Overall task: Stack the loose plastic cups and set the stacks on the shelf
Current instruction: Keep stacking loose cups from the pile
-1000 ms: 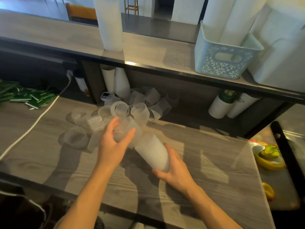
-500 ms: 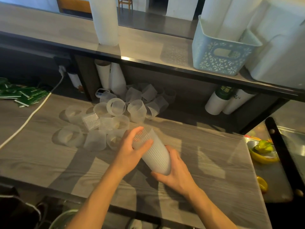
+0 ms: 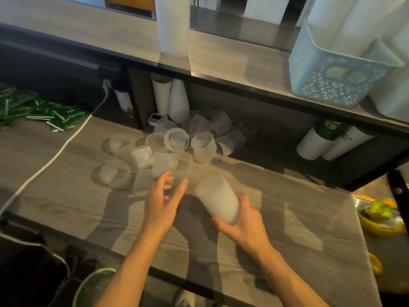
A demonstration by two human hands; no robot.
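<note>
Right hand [image 3: 241, 220], lower centre of frame: fingers curled around the base end of a stack of ribbed translucent plastic cups [image 3: 218, 198]. The stack is tilted, its open mouth pointing up and to the left, and it is held over the grey wood-grain counter [image 3: 287, 229].

Left hand [image 3: 163, 196], just left of the stack: fingers spread and loosely curved around a single translucent ribbed cup [image 3: 177, 185] at the near edge of the pile. The view is motion-blurred here, so whether the fingers actually grip the cup cannot be told. The left hand and the stack are apart, with a narrow gap between them.

Pile of loose translucent ribbed cups [image 3: 174, 149], centre of frame: many cups lying on their sides or standing at odd angles on the counter, running back into the dark space under the shelf.

Grey wood-grain shelf with a dark front edge [image 3: 221, 63], crossing the upper part of frame: one tall upright stack of white ribbed cups [image 3: 172, 25] stands on it at upper centre. A pale blue plastic basket with a cut-out pattern [image 3: 332, 76] sits on it at upper right, holding tall white rolls or stacks.

Under the shelf: two white cup stacks [image 3: 170, 98] at centre, and white cups lying on their sides [image 3: 321, 145] at right.

Left of frame: green sachets [image 3: 44, 111] scattered on the counter and a white cable [image 3: 55, 156] running diagonally across it.
</note>
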